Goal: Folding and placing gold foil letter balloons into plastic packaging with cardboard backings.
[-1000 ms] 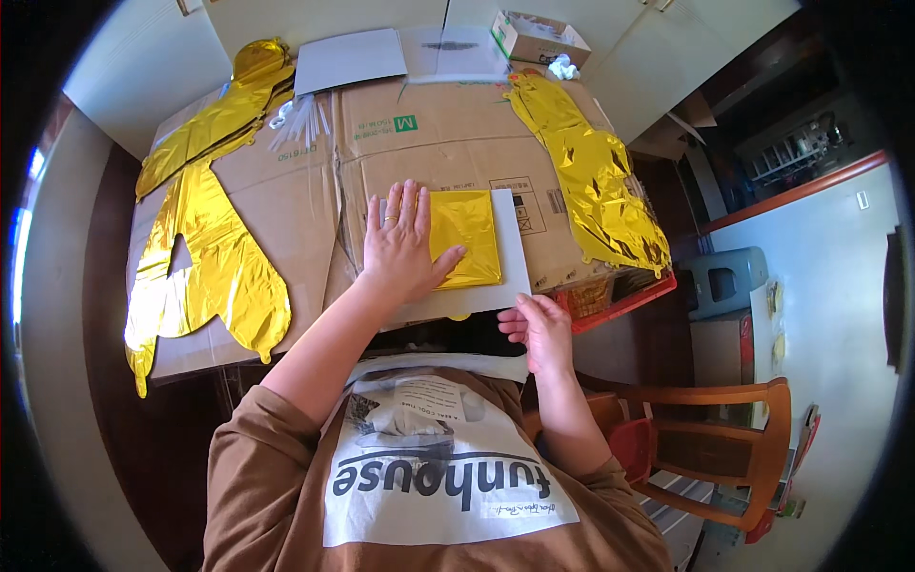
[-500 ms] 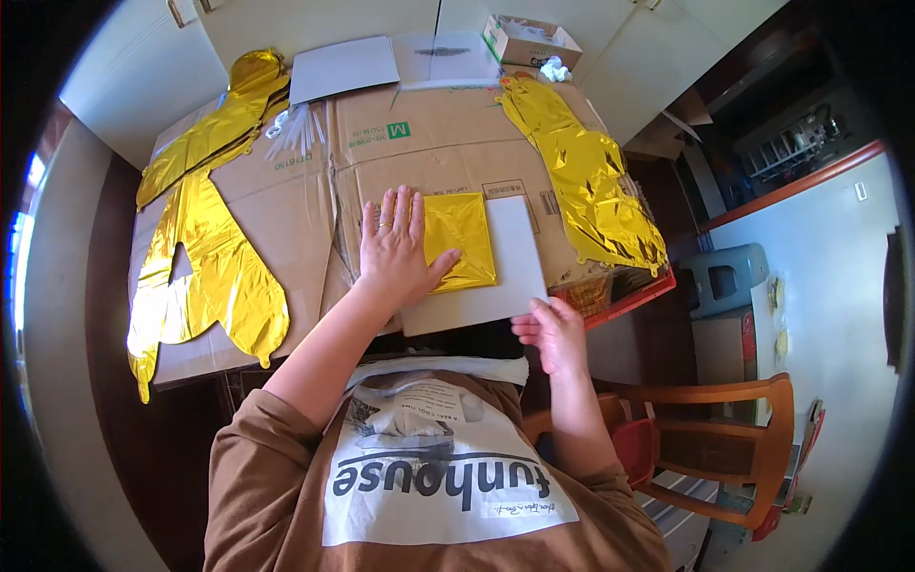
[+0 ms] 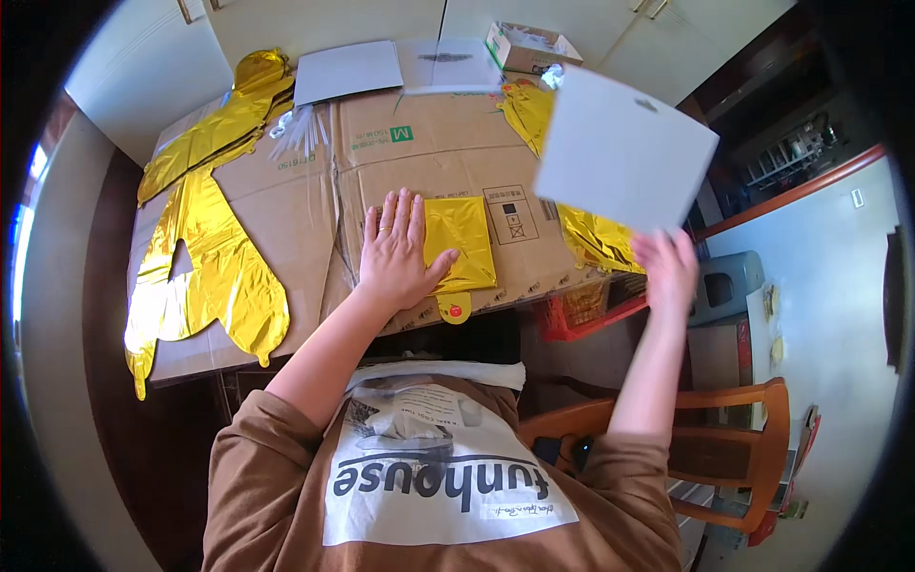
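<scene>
My left hand (image 3: 396,253) lies flat, fingers stretched, on the left part of a folded gold foil balloon (image 3: 462,243). A rounded gold tab (image 3: 455,307) with a red spot pokes out at the balloon's near side. My right hand (image 3: 670,267) grips the near edge of a white card (image 3: 624,148) with a small hanging slot. Raised and tilted, the card hides much of the flat gold balloon (image 3: 527,110) on the right. Further gold foil balloons, one flat with a hole (image 3: 214,272) and a stack (image 3: 214,124), lie on the left.
Flattened cardboard (image 3: 253,181) covers the table. White cards (image 3: 350,71), clear straws (image 3: 303,132) and an open carton (image 3: 534,46) sit along the far side. A red crate (image 3: 562,319) stands below the near right edge, with a wooden chair (image 3: 734,448) close to my right arm.
My right hand has drawn the white card out from under the folded balloon and lifted it up to the right. My left hand has stayed on the balloon. The gold tab now shows.
</scene>
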Action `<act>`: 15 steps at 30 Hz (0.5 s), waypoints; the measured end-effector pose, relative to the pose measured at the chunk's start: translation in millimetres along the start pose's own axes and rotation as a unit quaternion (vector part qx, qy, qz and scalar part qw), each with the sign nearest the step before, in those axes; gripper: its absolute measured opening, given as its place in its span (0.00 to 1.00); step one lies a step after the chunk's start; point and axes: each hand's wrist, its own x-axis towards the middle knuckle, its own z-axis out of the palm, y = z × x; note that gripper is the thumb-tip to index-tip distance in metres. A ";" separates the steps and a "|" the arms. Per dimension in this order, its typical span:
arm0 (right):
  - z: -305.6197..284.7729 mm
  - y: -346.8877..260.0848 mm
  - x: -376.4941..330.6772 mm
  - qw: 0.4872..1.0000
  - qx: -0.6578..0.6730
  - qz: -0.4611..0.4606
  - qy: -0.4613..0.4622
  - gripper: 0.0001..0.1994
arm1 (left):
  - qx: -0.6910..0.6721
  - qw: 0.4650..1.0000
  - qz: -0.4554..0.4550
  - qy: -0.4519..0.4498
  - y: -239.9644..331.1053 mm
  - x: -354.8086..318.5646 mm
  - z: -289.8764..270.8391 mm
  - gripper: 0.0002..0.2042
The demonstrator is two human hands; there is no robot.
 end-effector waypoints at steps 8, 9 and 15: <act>178.2 77.1 60.3 0.983 -0.066 0.098 -0.139 0.07 | -0.014 1.000 -0.010 -0.002 -2.3 -1.1 -5.3 0.46; 187.3 81.4 59.4 0.978 -0.125 0.079 -0.149 0.07 | -0.019 1.000 -0.010 0.000 -3.1 -1.9 -5.4 0.46; 176.5 87.0 42.2 0.841 -0.453 -0.195 -0.221 0.16 | -0.044 0.999 0.002 0.028 -4.4 -5.2 -1.8 0.45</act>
